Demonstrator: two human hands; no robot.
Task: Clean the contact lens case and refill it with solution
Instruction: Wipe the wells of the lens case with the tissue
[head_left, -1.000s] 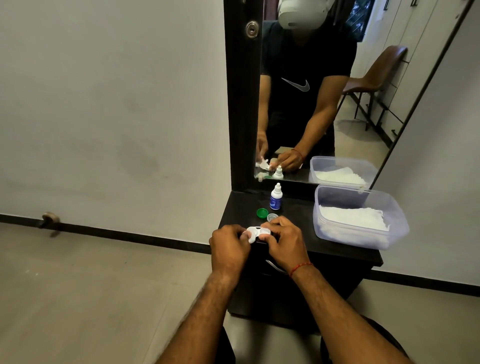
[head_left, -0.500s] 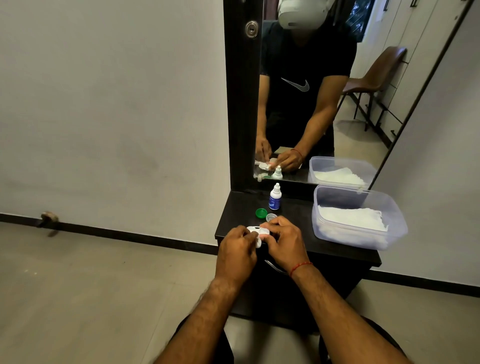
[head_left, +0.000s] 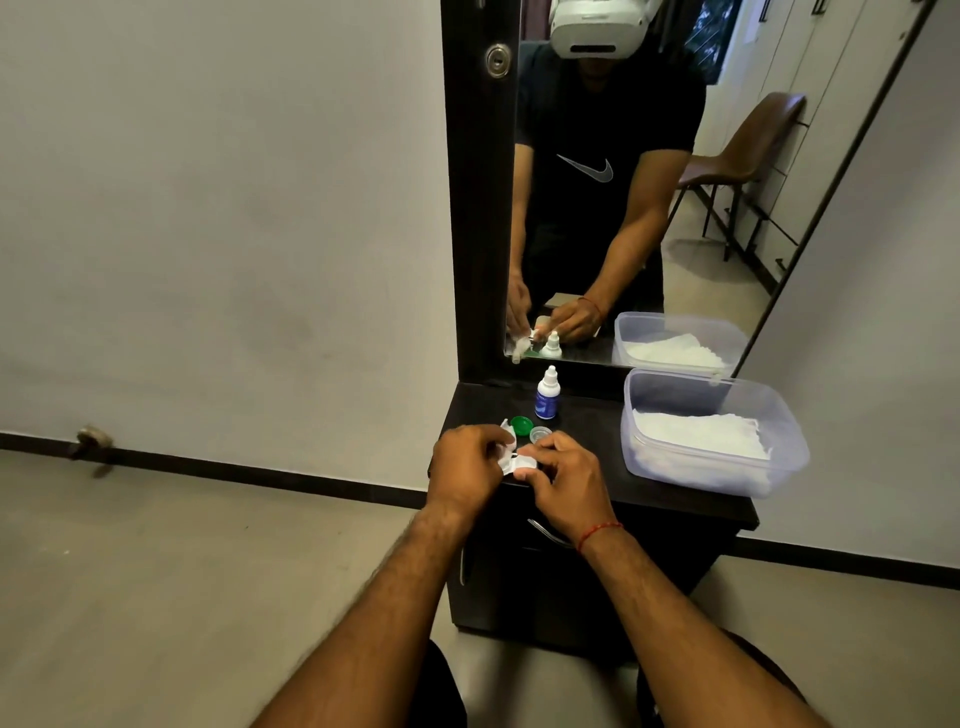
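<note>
Above the front of the dark dresser top (head_left: 587, 452), my right hand (head_left: 566, 483) pinches the white contact lens case (head_left: 524, 464). My left hand (head_left: 467, 462) grips a crumpled white tissue (head_left: 505, 447) pressed against the case's left side. Just behind my hands lie a green cap (head_left: 521, 426) and a clear cap (head_left: 541, 433), both off the case. A small solution bottle (head_left: 547, 396) with a blue label and white nozzle stands upright farther back, near the mirror.
A clear plastic tub (head_left: 717, 467) holding white tissues sits on the right of the dresser top. A tall mirror (head_left: 649, 182) rises behind it and reflects my hands and a brown chair. A grey wall is on the left, bare floor below.
My left hand has shifted slightly left and turned, and more of the tissue now shows beside the case. My right hand keeps its hold on the case.
</note>
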